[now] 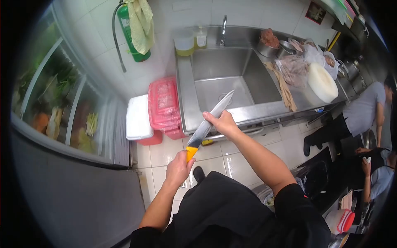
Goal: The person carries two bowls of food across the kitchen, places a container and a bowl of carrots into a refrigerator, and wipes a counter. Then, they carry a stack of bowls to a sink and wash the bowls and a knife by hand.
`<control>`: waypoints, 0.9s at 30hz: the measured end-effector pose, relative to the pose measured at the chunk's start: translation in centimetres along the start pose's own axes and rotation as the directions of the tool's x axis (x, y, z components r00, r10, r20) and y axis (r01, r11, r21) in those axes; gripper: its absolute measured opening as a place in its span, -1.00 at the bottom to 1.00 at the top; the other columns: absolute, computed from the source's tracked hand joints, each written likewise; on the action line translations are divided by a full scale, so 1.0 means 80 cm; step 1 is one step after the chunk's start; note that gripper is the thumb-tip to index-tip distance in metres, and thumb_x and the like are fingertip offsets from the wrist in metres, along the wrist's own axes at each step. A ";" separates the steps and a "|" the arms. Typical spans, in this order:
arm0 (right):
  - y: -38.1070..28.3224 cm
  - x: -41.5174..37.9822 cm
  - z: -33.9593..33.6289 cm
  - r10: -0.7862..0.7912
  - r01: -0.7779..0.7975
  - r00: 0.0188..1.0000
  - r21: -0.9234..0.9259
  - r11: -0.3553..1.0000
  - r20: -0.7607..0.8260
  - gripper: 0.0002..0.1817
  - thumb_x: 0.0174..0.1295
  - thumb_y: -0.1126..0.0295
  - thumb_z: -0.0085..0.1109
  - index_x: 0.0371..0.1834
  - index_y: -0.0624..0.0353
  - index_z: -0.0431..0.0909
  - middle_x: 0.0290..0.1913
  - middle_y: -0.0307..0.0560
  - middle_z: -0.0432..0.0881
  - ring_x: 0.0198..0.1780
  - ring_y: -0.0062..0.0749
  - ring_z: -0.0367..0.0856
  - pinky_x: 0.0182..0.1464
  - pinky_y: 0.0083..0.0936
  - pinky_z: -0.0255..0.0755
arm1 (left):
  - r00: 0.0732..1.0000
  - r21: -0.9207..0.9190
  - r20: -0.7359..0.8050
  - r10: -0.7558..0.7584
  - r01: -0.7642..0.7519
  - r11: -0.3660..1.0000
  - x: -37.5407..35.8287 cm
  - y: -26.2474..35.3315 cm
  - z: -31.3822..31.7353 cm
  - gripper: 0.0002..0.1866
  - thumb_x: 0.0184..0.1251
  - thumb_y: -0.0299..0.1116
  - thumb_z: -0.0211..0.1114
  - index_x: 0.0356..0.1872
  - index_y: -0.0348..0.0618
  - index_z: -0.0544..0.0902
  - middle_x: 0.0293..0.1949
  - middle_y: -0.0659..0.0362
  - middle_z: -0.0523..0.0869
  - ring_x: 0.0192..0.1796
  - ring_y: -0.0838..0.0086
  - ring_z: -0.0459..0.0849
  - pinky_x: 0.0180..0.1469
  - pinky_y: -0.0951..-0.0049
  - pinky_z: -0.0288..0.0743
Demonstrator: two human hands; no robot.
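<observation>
A large kitchen knife (204,125) with a yellow handle is held in front of the sink, its tip pointing up and to the right. My left hand (178,168) is closed round the handle. On the middle of the blade, my right hand (222,124) has its thumb on the near face; the other fingers are partly hidden behind the blade. Beyond the knife lies the steel sink (188,89), with a tap (223,31) at its back edge.
Left of the sink stand a red lidded bin (165,103) and a white-lidded one (138,118). A glass-door fridge (62,91) is at the left. Bags, pots and a white round block (322,82) crowd the right counter. Two people (362,111) are at the far right.
</observation>
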State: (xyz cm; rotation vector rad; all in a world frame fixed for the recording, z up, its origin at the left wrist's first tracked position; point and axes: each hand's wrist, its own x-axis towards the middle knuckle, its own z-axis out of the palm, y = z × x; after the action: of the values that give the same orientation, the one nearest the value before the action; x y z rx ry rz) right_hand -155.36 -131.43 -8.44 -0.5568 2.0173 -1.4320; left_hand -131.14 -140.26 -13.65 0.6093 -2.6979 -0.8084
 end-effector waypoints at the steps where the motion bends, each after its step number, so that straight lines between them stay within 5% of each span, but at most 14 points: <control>1: -0.005 0.022 0.000 0.002 -0.002 1.000 -0.011 1.000 0.004 -0.41 0.13 0.00 0.41 -0.14 0.44 0.64 -0.21 0.10 0.74 -0.22 -0.29 0.73 -0.14 -0.40 0.56 | 1.000 0.002 0.016 0.005 -0.005 1.000 0.021 -0.008 -0.005 -0.56 0.31 -0.16 0.35 0.03 -0.23 0.44 -0.15 -0.08 0.63 -0.22 -0.11 0.66 -0.25 0.00 0.55; 8: -0.018 0.135 -0.024 0.102 -0.105 0.994 0.093 0.990 0.033 -0.44 0.17 0.01 0.38 -0.15 0.42 0.67 -0.21 0.12 0.74 -0.18 -0.31 0.71 -0.09 -0.43 0.53 | 0.993 0.029 0.112 0.034 -0.037 0.999 0.152 -0.035 -0.025 -0.59 0.30 -0.17 0.34 0.01 -0.20 0.45 -0.15 -0.10 0.63 -0.20 -0.11 0.66 -0.24 -0.02 0.54; 12: -0.010 0.206 -0.047 0.114 -0.127 0.983 0.083 0.988 0.141 -0.24 0.17 -0.03 0.39 0.19 0.45 0.47 -0.08 0.11 0.70 -0.17 -0.27 0.70 -0.12 -0.42 0.55 | 0.994 0.021 0.109 -0.016 0.014 1.000 0.219 -0.058 -0.014 -0.58 0.28 -0.17 0.35 -0.03 -0.22 0.45 -0.24 -0.17 0.67 -0.22 -0.15 0.67 -0.22 -0.07 0.52; 15: 0.026 0.292 -0.087 0.145 -0.145 0.989 -0.049 0.988 0.001 -0.09 0.17 -0.08 0.37 0.34 0.48 0.29 0.04 0.17 0.64 -0.03 -0.25 0.68 -0.01 -0.38 0.55 | 0.980 0.037 0.114 -0.165 0.161 0.986 0.261 -0.044 -0.029 -0.58 0.27 -0.17 0.33 -0.04 -0.23 0.44 -0.35 -0.24 0.69 -0.26 -0.19 0.67 -0.20 -0.10 0.51; 17: 0.022 0.350 -0.122 0.150 -0.140 0.987 0.154 0.978 -0.051 -0.01 0.17 -0.13 0.35 0.39 0.50 0.20 0.12 0.23 0.59 0.07 -0.19 0.64 0.11 -0.33 0.52 | 0.950 0.129 0.175 -0.259 0.239 0.962 0.286 -0.029 -0.042 -0.58 0.28 -0.16 0.31 -0.02 -0.23 0.43 -0.34 -0.23 0.69 -0.25 -0.18 0.68 -0.20 -0.10 0.51; 19: 0.070 0.464 -0.153 0.105 -0.104 0.973 0.016 0.994 -0.205 0.06 0.21 -0.10 0.33 0.51 0.44 0.00 0.13 0.13 0.57 -0.06 -0.32 0.60 -0.11 -0.41 0.55 | 0.892 0.282 0.258 -0.371 0.298 0.912 0.317 -0.012 -0.054 -0.56 0.31 -0.11 0.27 0.01 -0.22 0.42 -0.30 -0.21 0.71 -0.19 -0.15 0.69 -0.15 -0.08 0.53; 21: 0.066 0.549 -0.169 0.097 -0.090 0.959 0.037 0.995 -0.268 0.10 0.19 -0.11 0.34 0.52 0.44 -0.05 0.29 0.24 0.45 0.14 -0.16 0.56 0.06 -0.32 0.52 | 0.848 0.350 0.318 -0.424 0.311 0.884 0.350 0.003 -0.063 -0.57 0.33 -0.10 0.23 0.02 -0.22 0.43 -0.23 -0.18 0.70 -0.16 -0.13 0.69 -0.10 -0.05 0.54; 23: 0.030 0.597 -0.166 -0.058 0.011 0.883 -0.103 0.995 -0.467 0.12 0.18 -0.10 0.33 0.54 0.43 -0.09 0.44 0.35 0.25 0.41 -0.01 0.35 0.34 -0.27 0.33 | 0.820 0.418 0.349 -0.453 0.297 0.859 0.376 0.012 -0.061 -0.58 0.36 -0.10 0.19 0.03 -0.22 0.43 -0.16 -0.15 0.69 -0.13 -0.10 0.69 -0.06 -0.02 0.55; 25: 0.007 0.651 -0.162 -0.276 0.148 0.735 -0.251 0.957 -0.619 0.16 0.15 -0.12 0.33 0.54 0.42 -0.13 0.43 0.30 0.30 0.39 0.10 0.37 0.42 -0.23 0.24 | 0.819 0.488 0.359 -0.448 0.244 0.838 0.404 0.018 -0.054 -0.61 0.40 -0.11 0.14 0.04 -0.21 0.45 -0.08 -0.11 0.67 -0.11 -0.07 0.70 -0.03 0.00 0.56; 27: -0.002 0.684 -0.173 -0.384 0.234 0.860 -0.411 0.881 -0.335 0.11 0.15 -0.11 0.35 0.54 0.36 -0.06 0.40 0.26 0.36 0.36 0.09 0.41 0.38 -0.24 0.32 | 0.826 0.524 0.371 -0.424 0.191 0.830 0.437 0.020 -0.039 -0.63 0.43 -0.13 0.11 0.04 -0.21 0.46 -0.06 -0.08 0.65 -0.12 -0.04 0.71 -0.04 0.00 0.57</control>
State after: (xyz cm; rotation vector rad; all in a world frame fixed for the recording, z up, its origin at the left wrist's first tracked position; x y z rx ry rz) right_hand -204.94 -156.84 -17.39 -0.8306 2.6559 -1.4637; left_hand -161.25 -156.67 -5.85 1.1283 -3.3424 -0.3907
